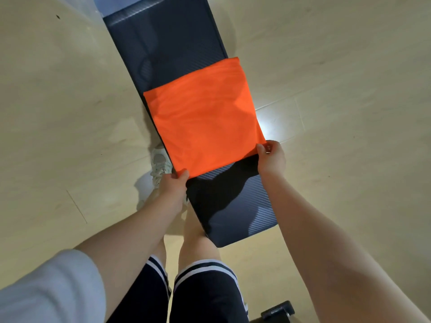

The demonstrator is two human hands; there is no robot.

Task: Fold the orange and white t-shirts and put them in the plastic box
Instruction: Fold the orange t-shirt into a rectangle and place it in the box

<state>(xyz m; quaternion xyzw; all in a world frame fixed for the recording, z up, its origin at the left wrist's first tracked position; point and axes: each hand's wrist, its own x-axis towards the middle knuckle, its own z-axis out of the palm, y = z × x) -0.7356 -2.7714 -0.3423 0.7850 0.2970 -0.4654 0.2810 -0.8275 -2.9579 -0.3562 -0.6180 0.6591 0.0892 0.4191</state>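
The orange t-shirt (203, 117) lies folded into a rough rectangle across a long dark bench (163, 38). My left hand (173, 185) pinches its near left corner. My right hand (270, 157) pinches its near right corner. The near edge is lifted slightly off the bench and casts a dark shadow below. No white t-shirt or plastic box shows in the head view.
Pale tiled floor (338, 66) surrounds the bench on both sides. My legs in dark shorts (205, 294) and a white shoe (159, 164) stand at the bench's near left. A dark object (277, 311) sits at the bottom edge.
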